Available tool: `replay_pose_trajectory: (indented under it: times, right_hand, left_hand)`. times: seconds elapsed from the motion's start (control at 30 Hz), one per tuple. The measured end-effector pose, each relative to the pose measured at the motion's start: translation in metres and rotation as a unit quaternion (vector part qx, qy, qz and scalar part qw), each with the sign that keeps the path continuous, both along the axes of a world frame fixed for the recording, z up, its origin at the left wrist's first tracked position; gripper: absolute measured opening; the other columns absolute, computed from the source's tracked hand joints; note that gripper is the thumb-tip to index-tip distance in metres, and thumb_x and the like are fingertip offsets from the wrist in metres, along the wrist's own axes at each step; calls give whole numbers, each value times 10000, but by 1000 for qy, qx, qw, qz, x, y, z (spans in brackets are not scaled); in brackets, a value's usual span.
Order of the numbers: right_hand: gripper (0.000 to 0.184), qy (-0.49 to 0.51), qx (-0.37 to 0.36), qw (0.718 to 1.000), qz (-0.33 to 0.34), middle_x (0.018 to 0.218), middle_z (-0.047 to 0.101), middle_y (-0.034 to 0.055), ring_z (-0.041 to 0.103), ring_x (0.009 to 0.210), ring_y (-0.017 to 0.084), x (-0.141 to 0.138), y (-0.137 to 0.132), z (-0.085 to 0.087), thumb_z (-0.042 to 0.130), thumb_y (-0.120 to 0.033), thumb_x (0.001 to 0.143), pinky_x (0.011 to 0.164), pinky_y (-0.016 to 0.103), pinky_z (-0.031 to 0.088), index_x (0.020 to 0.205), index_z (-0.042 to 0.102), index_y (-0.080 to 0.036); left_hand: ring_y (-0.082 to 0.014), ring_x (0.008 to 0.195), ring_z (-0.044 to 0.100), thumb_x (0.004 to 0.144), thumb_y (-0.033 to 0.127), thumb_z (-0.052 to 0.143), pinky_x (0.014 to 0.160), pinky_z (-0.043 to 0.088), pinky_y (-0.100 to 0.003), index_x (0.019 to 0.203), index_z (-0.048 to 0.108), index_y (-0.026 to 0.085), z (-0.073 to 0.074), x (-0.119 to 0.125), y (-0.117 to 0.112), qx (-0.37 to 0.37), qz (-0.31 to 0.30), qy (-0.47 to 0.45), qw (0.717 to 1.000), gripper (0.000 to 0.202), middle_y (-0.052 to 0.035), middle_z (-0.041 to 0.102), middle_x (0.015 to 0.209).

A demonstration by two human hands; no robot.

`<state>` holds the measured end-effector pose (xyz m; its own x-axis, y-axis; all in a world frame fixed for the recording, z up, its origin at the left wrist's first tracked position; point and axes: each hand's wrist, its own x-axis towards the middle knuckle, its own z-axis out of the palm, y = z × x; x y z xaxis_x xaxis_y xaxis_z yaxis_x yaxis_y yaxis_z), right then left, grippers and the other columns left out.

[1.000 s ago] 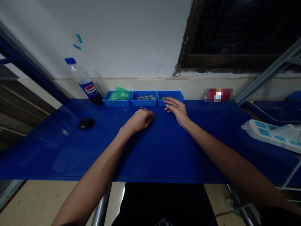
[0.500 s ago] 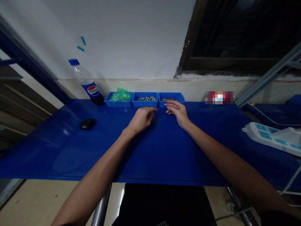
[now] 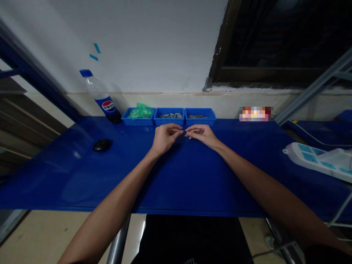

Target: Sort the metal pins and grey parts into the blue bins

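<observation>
A small dark part (image 3: pixel 184 132) sits between left hand (image 3: pixel 165 138) and right hand (image 3: pixel 203 135), over the surface (image 3: pixel 189 179); fingers bunched, pinch unclear to me. I should steady both wrists, using small fingertip motions.

Tiny, indistinct piece (image 3: pixel 184 132) between fingers (image 3: pixel 195 127)

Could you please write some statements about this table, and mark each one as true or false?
1. Three blue trays stand side by side near the back of the table. True.
2. The green plastic is in the rightmost tray. False: it is in the leftmost tray.
3. A black mouse lies to the left of the left hand. True.
4. The right hand is inside a tray. False: it is in front of the trays, close to the left hand.
</observation>
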<state>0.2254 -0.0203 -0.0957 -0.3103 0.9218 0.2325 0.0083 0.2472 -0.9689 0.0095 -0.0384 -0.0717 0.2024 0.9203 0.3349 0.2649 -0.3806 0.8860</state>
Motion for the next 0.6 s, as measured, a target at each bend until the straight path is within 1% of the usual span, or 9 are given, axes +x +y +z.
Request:
replay_pose_trajectory:
  times: [0.17,0.33,0.47,0.53,0.6]
  right_hand:
    - [358,8,-8,1000,5,812,815,49,747,742,202,1,1,0,944,-457,645,754,368,601,885,826,-219]
    - [352,17,-5,1000,-1,808,804,40,729,737,190,3,2,1,949,-452,637,757,362,591,880,834,-224]
    - [331,6,-8,1000,-5,796,795,38,693,689,171,4,2,1,935,-446,662,672,323,548,891,840,-226]
    - [316,1,-10,1000,-18,773,787,36,672,664,165,5,3,0,928,-438,668,613,298,507,887,842,-227]
    - [291,10,-9,999,-41,742,776,34,654,647,160,6,5,-2,924,-416,671,578,284,476,872,841,-223]
  left_hand:
    - [-227,770,793,876,345,761,731,640,-320,944,802,159,-8,1,2,-5,-10,-8,1000,202,-88,821,835]
    - [-229,783,797,879,342,768,729,633,-316,1024,795,151,-8,3,0,-28,-35,-7,999,241,-92,829,867]
    - [-237,820,804,859,311,796,750,638,-326,1071,780,154,-8,5,-4,-32,-42,4,999,264,-89,834,899]
    - [-231,828,803,865,304,795,780,643,-332,1093,772,162,-7,5,-5,-16,-40,20,999,270,-81,834,903]
    - [-222,826,799,891,317,776,798,643,-333,1118,766,167,-6,4,-4,11,-24,44,999,272,-74,830,898]
